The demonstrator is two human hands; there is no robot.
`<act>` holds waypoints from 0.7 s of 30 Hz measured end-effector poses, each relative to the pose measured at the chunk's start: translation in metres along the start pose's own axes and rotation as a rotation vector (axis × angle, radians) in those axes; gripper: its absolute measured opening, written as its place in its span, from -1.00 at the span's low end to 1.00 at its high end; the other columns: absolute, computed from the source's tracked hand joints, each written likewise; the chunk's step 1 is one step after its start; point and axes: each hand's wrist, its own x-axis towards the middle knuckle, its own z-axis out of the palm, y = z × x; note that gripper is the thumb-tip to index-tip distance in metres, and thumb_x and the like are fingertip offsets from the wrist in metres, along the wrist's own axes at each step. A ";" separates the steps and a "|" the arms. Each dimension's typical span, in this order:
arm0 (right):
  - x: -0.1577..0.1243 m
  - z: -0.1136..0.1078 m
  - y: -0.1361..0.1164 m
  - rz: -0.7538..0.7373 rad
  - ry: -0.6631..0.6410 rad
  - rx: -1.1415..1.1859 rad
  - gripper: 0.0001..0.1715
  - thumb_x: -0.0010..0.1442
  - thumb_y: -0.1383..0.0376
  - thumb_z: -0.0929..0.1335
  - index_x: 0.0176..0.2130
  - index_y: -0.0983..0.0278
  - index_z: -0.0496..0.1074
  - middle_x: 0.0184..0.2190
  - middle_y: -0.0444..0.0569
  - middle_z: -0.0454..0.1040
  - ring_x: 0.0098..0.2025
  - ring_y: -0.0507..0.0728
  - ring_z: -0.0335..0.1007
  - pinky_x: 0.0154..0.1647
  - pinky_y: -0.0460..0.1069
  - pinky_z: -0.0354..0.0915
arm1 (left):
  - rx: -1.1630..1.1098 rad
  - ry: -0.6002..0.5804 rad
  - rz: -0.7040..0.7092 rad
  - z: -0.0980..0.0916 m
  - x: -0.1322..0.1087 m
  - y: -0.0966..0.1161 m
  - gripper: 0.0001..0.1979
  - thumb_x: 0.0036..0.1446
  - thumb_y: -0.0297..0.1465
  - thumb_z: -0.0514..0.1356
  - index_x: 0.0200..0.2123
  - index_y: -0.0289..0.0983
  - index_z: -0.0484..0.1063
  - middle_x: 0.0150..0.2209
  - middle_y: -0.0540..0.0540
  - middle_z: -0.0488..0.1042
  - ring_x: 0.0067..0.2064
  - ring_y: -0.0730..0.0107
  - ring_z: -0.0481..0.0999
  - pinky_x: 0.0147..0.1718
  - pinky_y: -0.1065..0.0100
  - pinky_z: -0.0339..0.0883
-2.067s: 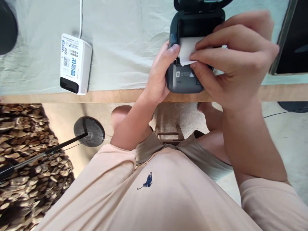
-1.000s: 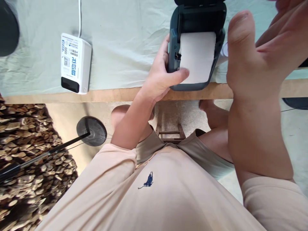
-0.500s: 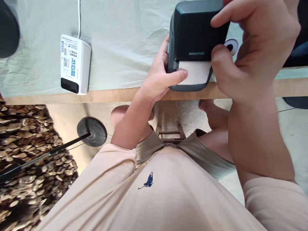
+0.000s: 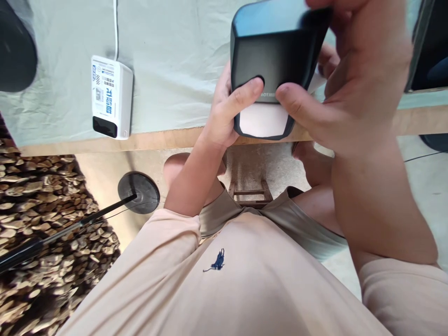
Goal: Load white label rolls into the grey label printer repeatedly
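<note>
A dark label printer (image 4: 269, 60) marked with partly covered NIIMBOT lettering is held up over the table's near edge. Its lower end has a pale panel (image 4: 264, 120). My left hand (image 4: 229, 107) is closed around the printer's left side, thumb pressed on the front face. On the other side my right hand (image 4: 353, 79) grips it, with its thumb on the face near the lettering and its upper fingers at the top right corner. Something whitish (image 4: 317, 80) shows between the printer and my right hand, mostly hidden.
A white power bank (image 4: 112, 98) with a cable lies on the cloth-covered table (image 4: 168, 70), left of my hands. Black objects stand at the far left and right. Below are a stand with a round base (image 4: 139, 192), a firewood pile (image 4: 45, 200) and a wooden stool (image 4: 250, 192).
The printer has shifted left and tipped, showing more of its top end. My left thumb moved from the pale panel up to the dark face. The white roll seen earlier at its right is now mostly hidden.
</note>
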 end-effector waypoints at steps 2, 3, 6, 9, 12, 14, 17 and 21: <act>-0.001 -0.003 -0.003 -0.039 -0.025 -0.018 -0.49 -0.05 0.19 0.13 -0.08 0.34 0.11 -0.12 -0.14 0.10 -0.01 -0.18 0.01 0.05 -0.24 0.09 | 0.050 0.026 0.056 -0.007 0.004 -0.007 -0.50 -0.03 -0.19 -0.40 -0.15 -0.30 0.07 -0.36 -0.07 0.35 -0.03 0.42 0.18 -0.23 0.37 0.25; -0.001 -0.004 -0.004 -0.059 -0.038 -0.025 -0.51 -0.04 0.21 0.13 -0.09 0.35 0.11 -0.12 -0.14 0.10 0.00 -0.18 0.00 0.08 -0.24 0.08 | 0.080 0.027 0.076 -0.011 0.007 -0.011 -0.50 -0.02 -0.21 -0.41 -0.16 -0.31 0.09 -0.37 -0.07 0.34 -0.03 0.42 0.19 -0.24 0.37 0.25; -0.003 -0.006 -0.004 -0.096 -0.126 -0.071 -0.52 -0.02 0.23 0.11 -0.07 0.33 0.09 -0.05 -0.15 0.03 0.03 -0.17 -0.03 0.09 -0.24 0.07 | 0.191 -0.059 0.081 -0.023 0.014 -0.022 -0.55 0.01 -0.30 -0.38 -0.20 -0.36 0.14 -0.38 -0.08 0.33 -0.04 0.39 0.20 -0.27 0.35 0.25; -0.004 -0.004 -0.002 -0.093 -0.073 -0.087 -0.54 -0.01 0.21 0.09 -0.09 0.31 0.09 -0.05 -0.16 0.03 0.01 -0.18 -0.01 0.07 -0.24 0.08 | 0.199 -0.268 0.101 -0.025 0.014 -0.021 -0.62 0.00 -0.40 -0.32 -0.25 -0.38 0.19 -0.39 -0.03 0.32 -0.05 0.38 0.20 -0.26 0.31 0.22; -0.004 -0.002 0.001 -0.052 -0.009 -0.103 -0.52 -0.02 0.16 0.10 -0.09 0.28 0.10 -0.12 -0.16 0.10 -0.04 -0.19 0.02 0.04 -0.22 0.09 | 0.084 -0.492 0.182 -0.020 0.010 -0.011 -0.71 -0.03 -0.42 -0.22 -0.34 -0.36 0.23 -0.37 0.03 0.31 0.00 0.42 0.13 -0.16 0.32 0.18; -0.003 -0.004 0.003 -0.032 -0.007 -0.121 -0.50 -0.03 0.14 0.10 -0.08 0.25 0.11 -0.15 -0.16 0.11 -0.03 -0.18 0.03 0.02 -0.23 0.09 | 0.012 -0.533 0.168 -0.019 0.011 -0.008 -0.74 -0.06 -0.32 -0.12 -0.40 -0.33 0.25 -0.33 0.03 0.32 0.02 0.44 0.09 -0.08 0.39 0.15; -0.002 -0.007 0.007 -0.016 -0.049 -0.102 -0.48 -0.03 0.15 0.09 -0.04 0.23 0.08 -0.07 -0.18 0.05 0.03 -0.19 -0.01 0.03 -0.26 0.07 | -0.060 -0.473 0.049 -0.024 0.022 -0.012 -0.71 -0.15 -0.21 -0.03 -0.42 -0.31 0.25 -0.28 0.00 0.31 0.06 0.37 -0.01 -0.04 0.41 0.13; -0.002 -0.008 0.012 -0.023 -0.087 -0.048 -0.43 -0.07 0.18 0.13 -0.02 0.23 0.05 -0.05 -0.22 0.04 0.03 -0.20 0.00 0.04 -0.29 0.05 | -0.078 -0.239 0.042 -0.029 0.037 -0.026 -0.75 -0.12 -0.29 -0.03 -0.42 -0.36 0.21 -0.32 0.05 0.24 0.09 0.23 -0.12 -0.07 0.29 0.15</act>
